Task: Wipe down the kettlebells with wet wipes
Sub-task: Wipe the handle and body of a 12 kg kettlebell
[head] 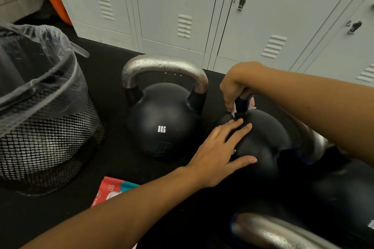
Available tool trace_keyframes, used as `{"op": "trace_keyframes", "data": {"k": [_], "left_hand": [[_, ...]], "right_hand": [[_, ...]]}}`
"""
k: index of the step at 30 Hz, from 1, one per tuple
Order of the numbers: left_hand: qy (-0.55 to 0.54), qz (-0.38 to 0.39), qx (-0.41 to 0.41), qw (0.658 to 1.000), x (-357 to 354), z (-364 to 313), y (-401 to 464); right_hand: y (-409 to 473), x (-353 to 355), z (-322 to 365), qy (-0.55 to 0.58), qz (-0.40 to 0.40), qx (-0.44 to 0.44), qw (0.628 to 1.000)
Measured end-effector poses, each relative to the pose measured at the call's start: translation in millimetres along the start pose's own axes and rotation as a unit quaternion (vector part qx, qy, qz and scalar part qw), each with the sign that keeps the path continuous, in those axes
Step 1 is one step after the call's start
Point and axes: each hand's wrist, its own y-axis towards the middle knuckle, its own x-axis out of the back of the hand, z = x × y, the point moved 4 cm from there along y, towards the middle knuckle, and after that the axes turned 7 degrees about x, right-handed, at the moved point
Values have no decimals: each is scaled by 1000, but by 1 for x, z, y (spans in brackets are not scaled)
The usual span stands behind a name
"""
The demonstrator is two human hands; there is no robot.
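— Right of centre on the black floor: tilted kettlebell [263, 139], leaning toward the lower right, its steel handle mostly hidden under the right forearm. Left hand [220, 147] laid flat on the ball, fingers straight and spread, steadying, gripping nothing. Right hand [237, 85] curled around the dark leg of the handle where it meets the ball, pinching a white wet wipe [234, 110] against it.

— And the others?

— Centre of the frame: upright kettlebell [162, 125] marked 8KG, droplets all over its steel handle [164, 64], standing just beside the tilted one. Bottom right: third kettlebell [283, 232], only its handle and part of the ball showing, very close to the lens.

— Handling?

— Heavy and rigid, most likely. Round ball, smooth coating, probably slick once wet, so apt to roll while tipped. Best held by the handle or braced with a flat palm on the ball, as now. Wipe itself soft, thin, limp; easy to bunch into the crook of the handle, easy to tear on a rough edge.

— Supplies nearby?

— Bottom centre: red and teal wipes pack [113, 190], partly covered by the left forearm. Left side: mesh bin [50, 147] with a clear liner, well apart from the tilted kettlebell. Top of the frame: grey lockers [178, 6].
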Motion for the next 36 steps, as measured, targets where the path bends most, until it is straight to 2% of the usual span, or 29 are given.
{"op": "trace_keyframes", "data": {"k": [7, 14, 17, 20, 24, 26, 28, 30, 32, 36], "left_hand": [[1, 3, -2, 1000, -2, 2, 0], [14, 10, -3, 1000, -3, 0, 0], [25, 8, -5, 1000, -4, -1, 0], [27, 11, -5, 1000, -3, -1, -1], [34, 10, -5, 999, -1, -4, -2], [38, 7, -6, 999, 0, -4, -2], [38, 7, -8, 999, 1, -5, -3], [38, 10, -10, 999, 1, -5, -3], [42, 9, -15, 999, 2, -5, -3], [46, 11, -20, 999, 3, -5, -3]], "right_hand": [[-29, 9, -14, 77, -40, 30, 996], [-77, 0, -24, -33, -188, 82, 978], [-86, -6, -19, -111, -220, 101, 964], [-76, -7, -7, -173, -195, 134, 956], [-55, -10, 14, -265, -108, 111, 952], [-41, -11, 19, -276, -73, 102, 953], [-28, -7, 14, -202, -67, 82, 974], [-22, -3, 2, -80, -76, 59, 992], [-23, 0, -9, 16, -89, 57, 994], [-41, 0, -24, 72, -158, 66, 983]]}}
